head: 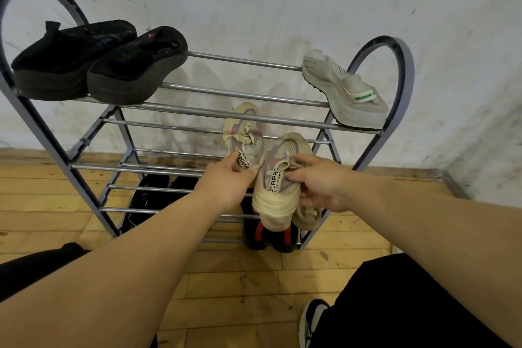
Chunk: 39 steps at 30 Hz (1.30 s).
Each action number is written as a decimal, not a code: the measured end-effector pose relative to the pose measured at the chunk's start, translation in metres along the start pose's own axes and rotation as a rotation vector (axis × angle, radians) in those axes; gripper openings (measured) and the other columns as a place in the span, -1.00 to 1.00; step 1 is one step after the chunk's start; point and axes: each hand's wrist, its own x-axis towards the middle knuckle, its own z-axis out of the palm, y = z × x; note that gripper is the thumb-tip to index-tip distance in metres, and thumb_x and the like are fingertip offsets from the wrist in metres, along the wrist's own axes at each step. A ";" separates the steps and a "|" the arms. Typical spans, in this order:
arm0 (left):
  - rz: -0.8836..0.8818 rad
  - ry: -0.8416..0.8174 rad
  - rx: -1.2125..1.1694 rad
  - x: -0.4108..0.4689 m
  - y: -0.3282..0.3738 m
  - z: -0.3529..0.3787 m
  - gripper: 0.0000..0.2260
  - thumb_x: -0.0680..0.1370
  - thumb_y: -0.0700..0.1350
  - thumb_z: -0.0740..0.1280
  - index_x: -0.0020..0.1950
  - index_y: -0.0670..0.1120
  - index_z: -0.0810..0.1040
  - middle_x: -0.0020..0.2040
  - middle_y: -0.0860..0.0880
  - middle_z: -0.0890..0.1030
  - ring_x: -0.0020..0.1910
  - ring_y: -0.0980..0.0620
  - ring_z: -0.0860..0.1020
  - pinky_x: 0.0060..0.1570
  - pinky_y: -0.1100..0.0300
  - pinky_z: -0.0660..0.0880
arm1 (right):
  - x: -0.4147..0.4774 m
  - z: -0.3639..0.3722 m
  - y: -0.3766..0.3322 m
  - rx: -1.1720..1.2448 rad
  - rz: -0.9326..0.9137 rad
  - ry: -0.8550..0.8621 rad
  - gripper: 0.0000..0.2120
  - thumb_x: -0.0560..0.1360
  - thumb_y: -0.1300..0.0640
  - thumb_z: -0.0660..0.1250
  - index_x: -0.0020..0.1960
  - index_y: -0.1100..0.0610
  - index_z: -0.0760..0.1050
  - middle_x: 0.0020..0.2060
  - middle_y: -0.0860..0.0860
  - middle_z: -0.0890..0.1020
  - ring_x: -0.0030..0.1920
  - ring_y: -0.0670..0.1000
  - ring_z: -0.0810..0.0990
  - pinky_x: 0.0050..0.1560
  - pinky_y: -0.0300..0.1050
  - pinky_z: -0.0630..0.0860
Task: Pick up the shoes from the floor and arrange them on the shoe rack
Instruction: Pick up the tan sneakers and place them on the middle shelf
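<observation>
A grey metal shoe rack (243,94) with several tiers of bars stands against the wall. My left hand (226,181) grips the heel end of a beige mesh sneaker (244,135) that points toward the wall over a middle tier. My right hand (319,182) holds the matching beige sneaker (278,181) by its laces and side, just in front of the rack and to the right of the first. Both sneakers have a black lettered strap.
Two black slip-on shoes (96,61) sit on the top tier's left end, a pale grey sneaker (343,89) on its right end. Black shoes (152,195) and black-and-red shoes (268,232) lie on the bottom tier. Wooden floor (240,285) lies below; my shod foot (310,322) is at lower right.
</observation>
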 end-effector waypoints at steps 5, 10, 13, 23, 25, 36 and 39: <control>0.036 0.056 0.072 0.006 -0.003 -0.002 -0.48 0.66 0.06 0.29 0.61 0.08 0.28 0.36 -0.02 0.53 0.07 -0.13 0.64 0.06 0.03 0.60 | -0.002 -0.021 -0.003 -0.117 -0.159 0.139 -0.54 0.57 0.19 0.43 0.41 -0.14 0.49 0.12 0.11 0.69 0.10 0.24 0.70 0.13 0.29 0.63; 0.061 0.084 0.132 0.014 -0.004 0.001 -0.50 0.66 0.05 0.27 0.60 0.09 0.30 0.42 -0.04 0.49 -0.03 -0.04 0.63 -0.16 0.16 0.52 | 0.004 -0.042 -0.005 -0.072 -0.232 0.183 -0.45 0.58 0.16 0.43 0.51 -0.11 0.40 0.19 0.13 0.68 0.06 0.17 0.72 0.15 0.25 0.64; 0.103 0.093 0.258 0.017 -0.005 0.005 -0.51 0.64 0.10 0.23 0.59 0.15 0.29 0.44 -0.13 0.45 0.18 -0.18 0.58 0.16 0.00 0.56 | 0.005 -0.042 -0.011 -0.294 -0.280 0.269 -0.43 0.64 0.06 0.33 0.61 -0.07 0.24 0.43 0.04 0.51 0.27 0.10 0.60 0.19 -0.05 0.53; 0.142 0.022 0.750 0.017 -0.001 0.007 -0.29 0.57 0.35 0.20 0.65 0.24 -0.02 0.54 -0.12 0.31 0.50 -0.26 0.24 0.44 -0.17 0.26 | 0.003 -0.020 -0.016 -0.975 -0.102 0.134 0.06 0.40 -0.23 0.52 0.67 -0.03 -0.04 0.55 0.08 0.31 0.46 0.18 0.38 0.37 0.02 0.44; 0.168 0.033 0.688 0.020 -0.002 0.009 -0.28 0.58 0.31 0.23 0.66 0.19 0.02 0.54 -0.12 0.33 0.50 -0.24 0.27 0.45 -0.14 0.29 | 0.008 -0.019 -0.016 -0.973 -0.122 0.161 -0.03 0.43 -0.15 0.53 0.65 0.02 0.06 0.51 0.08 0.37 0.40 0.18 0.42 0.29 0.01 0.48; 0.250 -0.020 0.467 0.033 0.005 0.049 -0.25 0.59 0.24 0.30 0.67 0.12 0.02 0.58 -0.12 0.27 0.55 -0.18 0.24 0.50 -0.09 0.28 | 0.020 -0.036 -0.014 -1.013 -0.151 0.268 -0.36 0.50 -0.03 0.41 0.48 0.09 0.23 0.14 0.10 0.54 -0.04 0.09 0.49 -0.35 -0.13 0.37; 0.250 -0.068 0.471 0.037 0.008 0.059 -0.24 0.58 0.27 0.29 0.67 0.16 -0.01 0.61 -0.11 0.21 0.58 -0.18 0.19 0.51 -0.12 0.25 | 0.012 -0.039 -0.016 -1.018 -0.146 0.241 -0.41 0.52 -0.03 0.41 0.44 0.11 0.25 -0.08 0.04 0.53 -0.16 0.03 0.51 -0.23 -0.06 0.47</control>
